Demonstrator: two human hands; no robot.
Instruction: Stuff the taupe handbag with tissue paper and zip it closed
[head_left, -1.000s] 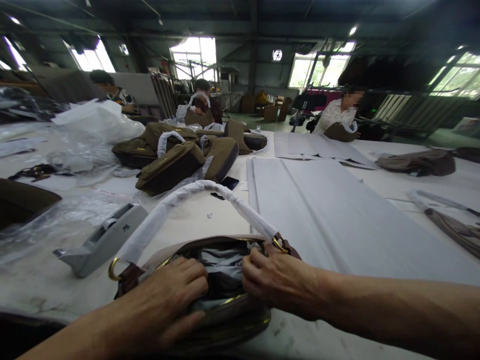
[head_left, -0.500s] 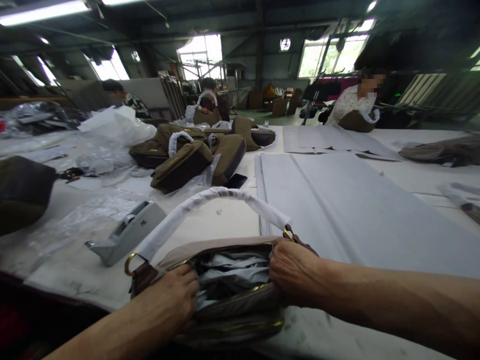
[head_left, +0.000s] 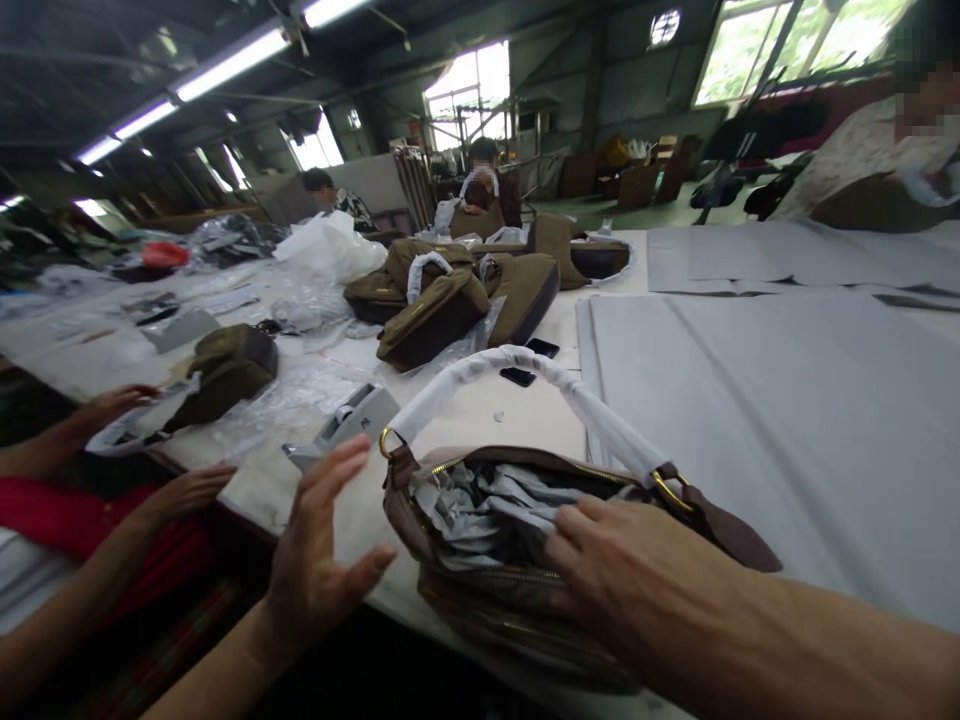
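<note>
A brown handbag (head_left: 480,610) with gold zippers sits at the table's front edge, its top unzipped. Crumpled grey paper (head_left: 517,500) fills the inside. The carrying handle (head_left: 442,385) is wrapped in white and arches up behind the opening, joined by gold rings. My right hand (head_left: 607,565) is closed on the bag's right side at the opening; its fingertips are partly hidden. Left of the bag, my left hand (head_left: 319,545) is raised with fingers apart, holding nothing. A grey tape dispenser (head_left: 356,420) stands just behind that hand.
Stacked grey sheets (head_left: 750,400) cover the table's right. Several olive bags (head_left: 435,310) lie beyond, near a dark phone (head_left: 517,377). At left a co-worker's hands (head_left: 187,490) are near another olive bag (head_left: 232,370). Clear plastic (head_left: 307,290) is heaped behind. Other people sit across the table.
My left hand has let go of the bag's left side and opened. My right hand stays at the bag. The view has swung left, bringing a co-worker's arms into sight.
</note>
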